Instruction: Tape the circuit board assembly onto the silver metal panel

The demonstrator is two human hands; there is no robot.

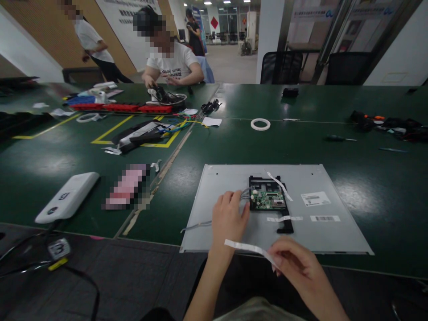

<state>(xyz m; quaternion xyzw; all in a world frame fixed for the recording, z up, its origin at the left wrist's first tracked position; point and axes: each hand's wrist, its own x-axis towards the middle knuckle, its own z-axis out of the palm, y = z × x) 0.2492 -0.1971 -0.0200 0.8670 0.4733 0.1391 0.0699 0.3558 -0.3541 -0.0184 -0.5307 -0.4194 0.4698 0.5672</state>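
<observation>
Left of the grey panel [321, 234], a white device [68, 196] is lying on the counter [177, 191]. Over the panel's left half, the left hand [230, 217] is touching grey cables [246, 194], its grip impossible to tell, while the circuit board [267, 199] is sitting near the panel's middle. At the panel's near edge, the right hand [296, 258] is pinching a white tape strip [249, 248].

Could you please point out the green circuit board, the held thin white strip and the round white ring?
Green circuit board [267, 200], head view: its middle.
Held thin white strip [249, 247], head view: its middle.
Round white ring [260, 128], head view: near rim.
</observation>
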